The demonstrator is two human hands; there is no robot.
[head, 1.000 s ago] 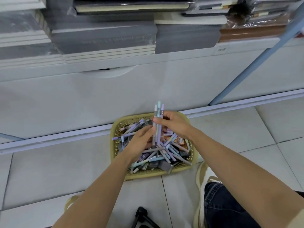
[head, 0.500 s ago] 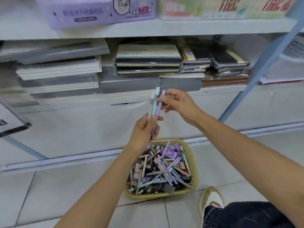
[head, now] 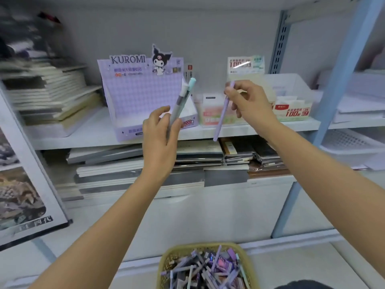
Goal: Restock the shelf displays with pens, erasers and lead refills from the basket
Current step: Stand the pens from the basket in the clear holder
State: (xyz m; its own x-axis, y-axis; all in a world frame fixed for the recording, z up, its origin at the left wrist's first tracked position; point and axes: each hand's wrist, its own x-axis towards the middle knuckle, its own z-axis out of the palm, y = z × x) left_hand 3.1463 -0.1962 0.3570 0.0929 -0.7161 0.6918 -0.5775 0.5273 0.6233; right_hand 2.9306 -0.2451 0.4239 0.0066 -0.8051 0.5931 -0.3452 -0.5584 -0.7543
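**Hands loaded; display not yet filled**

Nearest to me, on the floor, the basket [head: 164,259] is heaped with pens and small packets, so I judge that most of the restock remains. Above it, my left hand [head: 160,140] curls round two pens [head: 183,97], one grey and one teal, with their ends angled up toward the shelf. My right hand [head: 248,101] pinches a lilac pen [head: 221,115] near its upper end between thumb and fingers, and the barrel hangs free. Beyond both hands, the purple Kuromi display box [head: 141,90] stands on the shelf [head: 83,138]. I see no pens in it. The three pens in hand are not yet placed.
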